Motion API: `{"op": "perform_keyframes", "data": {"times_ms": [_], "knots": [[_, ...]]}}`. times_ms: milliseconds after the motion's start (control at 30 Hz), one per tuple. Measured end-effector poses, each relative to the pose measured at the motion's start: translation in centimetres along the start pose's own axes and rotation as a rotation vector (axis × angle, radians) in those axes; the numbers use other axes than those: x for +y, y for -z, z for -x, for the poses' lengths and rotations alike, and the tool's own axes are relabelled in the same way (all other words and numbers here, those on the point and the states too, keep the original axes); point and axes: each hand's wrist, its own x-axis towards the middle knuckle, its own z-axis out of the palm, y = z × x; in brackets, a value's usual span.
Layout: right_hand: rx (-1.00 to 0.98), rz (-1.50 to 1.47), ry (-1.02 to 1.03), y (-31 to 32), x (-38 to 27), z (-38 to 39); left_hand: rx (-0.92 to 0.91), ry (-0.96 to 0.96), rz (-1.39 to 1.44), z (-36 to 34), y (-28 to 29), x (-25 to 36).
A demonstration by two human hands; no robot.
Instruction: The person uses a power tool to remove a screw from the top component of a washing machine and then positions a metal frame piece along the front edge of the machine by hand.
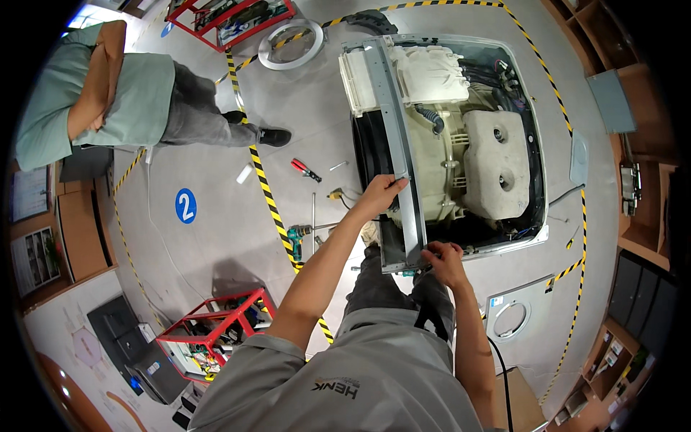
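Wearing grey short-sleeved shirt (345, 360). Touching long grey metal bar (393, 119) with left hand (380, 196); curling right hand (446, 263) at near-left corner of white metal cabinet (541, 236). Cannot tell if pinching with either.

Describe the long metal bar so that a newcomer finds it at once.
Find the opened washing machine ahead of the person. The bar runs along its left part, the left hand on it, the right hand at its near end. It is straight grey metal, unlike the cream box beside it.
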Motion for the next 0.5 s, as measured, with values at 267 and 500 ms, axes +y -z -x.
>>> {"op": "perform_keyframes", "data": {"times_ms": [267,500], "knots": [[-0.023,0.034,0.020,0.3,1.7,-0.3,0.030,0.068,0.027,-1.3,-0.5,-1.2],[0.233,-0.282,0.062,1.3,1.7,1.1,0.206,0.143,0.078,1.2,0.2,-1.7]]}}
